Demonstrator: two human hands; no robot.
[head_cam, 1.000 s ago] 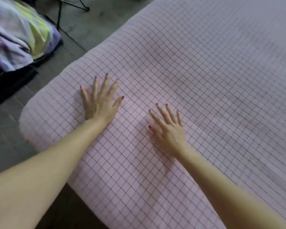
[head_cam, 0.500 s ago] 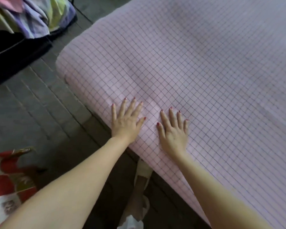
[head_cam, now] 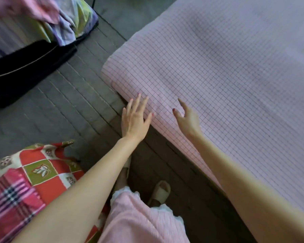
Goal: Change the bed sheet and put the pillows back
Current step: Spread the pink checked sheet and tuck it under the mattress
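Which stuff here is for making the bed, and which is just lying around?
For the job:
pink checked sheet on the bed
left hand
right hand

Just lying about:
red patchwork cloth
heap of coloured cloth
black bag

You have one view, from your head, looking steeply down and forward at close range. The bed (head_cam: 235, 76) fills the right and upper right of the frame, the floor (head_cam: 68, 106) the left, your feet (head_cam: 161, 190) bottom centre.
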